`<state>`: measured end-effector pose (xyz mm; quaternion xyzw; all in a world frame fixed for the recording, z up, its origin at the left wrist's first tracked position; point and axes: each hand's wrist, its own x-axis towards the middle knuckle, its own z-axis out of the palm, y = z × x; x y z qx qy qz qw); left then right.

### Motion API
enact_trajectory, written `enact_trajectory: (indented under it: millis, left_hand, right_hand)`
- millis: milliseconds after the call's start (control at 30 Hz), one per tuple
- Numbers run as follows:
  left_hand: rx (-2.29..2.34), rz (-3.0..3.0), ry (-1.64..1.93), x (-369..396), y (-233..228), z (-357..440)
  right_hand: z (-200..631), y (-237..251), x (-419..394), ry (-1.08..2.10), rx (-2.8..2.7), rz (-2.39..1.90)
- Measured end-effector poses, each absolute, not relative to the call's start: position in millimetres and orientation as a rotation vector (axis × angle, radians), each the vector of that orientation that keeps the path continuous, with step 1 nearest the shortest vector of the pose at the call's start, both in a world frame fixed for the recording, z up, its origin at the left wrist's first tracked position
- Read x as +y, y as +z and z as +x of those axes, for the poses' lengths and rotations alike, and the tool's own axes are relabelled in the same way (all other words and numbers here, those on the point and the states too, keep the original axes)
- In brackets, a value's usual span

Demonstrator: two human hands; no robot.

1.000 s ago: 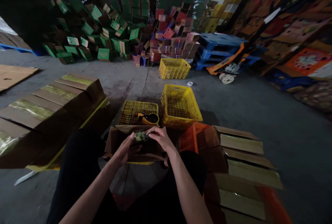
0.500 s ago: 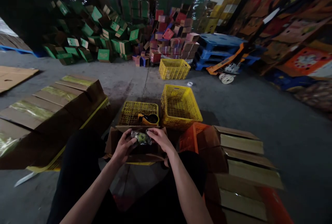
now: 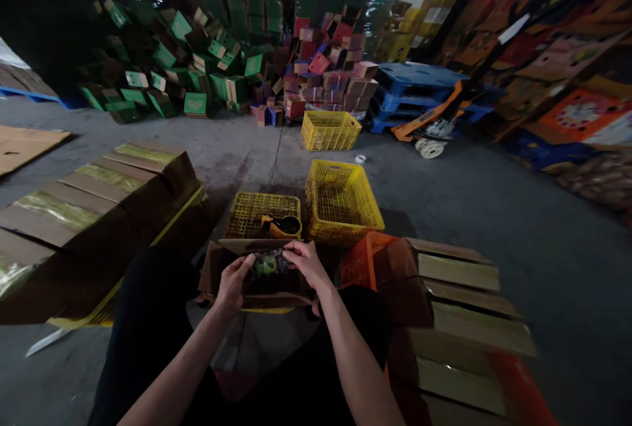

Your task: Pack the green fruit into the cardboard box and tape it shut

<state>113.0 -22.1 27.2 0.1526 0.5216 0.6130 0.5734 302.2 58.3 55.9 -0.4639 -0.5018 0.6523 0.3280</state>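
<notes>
A small green packet (image 3: 268, 264) is held in the grip of both the left hand (image 3: 231, 285) and right hand (image 3: 306, 263) above an open cardboard box (image 3: 257, 288), 2 yellow crates (image 3: 340, 202) beyond.

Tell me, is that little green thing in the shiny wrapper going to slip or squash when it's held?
Probably a bit slippery: the green wrapped item glints like clear film. It looks small and light, since the left hand and right hand pinch it with fingertips over the open cardboard box. Whether it squashes, I cannot tell.
</notes>
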Motion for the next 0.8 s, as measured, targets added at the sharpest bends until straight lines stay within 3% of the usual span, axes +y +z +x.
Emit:
enact_trajectory:
  millis: [400, 667, 733, 800]
  left_hand:
    - [1.193, 0.335, 1.449, -24, 38, 115]
    - [1.128, 0.445, 1.413, -28, 34, 116]
    - [1.159, 0.466, 1.381, -27, 28, 113]
    - [1.214, 0.486, 1.355, -24, 21, 108]
  right_hand:
    - [309, 51, 62, 1.714, -1.333, -1.224]
    - [310, 57, 52, 2.004, -1.51, -1.011]
    - [312, 56, 55, 1.931, -1.609, -1.07]
    - [315, 54, 59, 1.656, -1.848, -1.23]
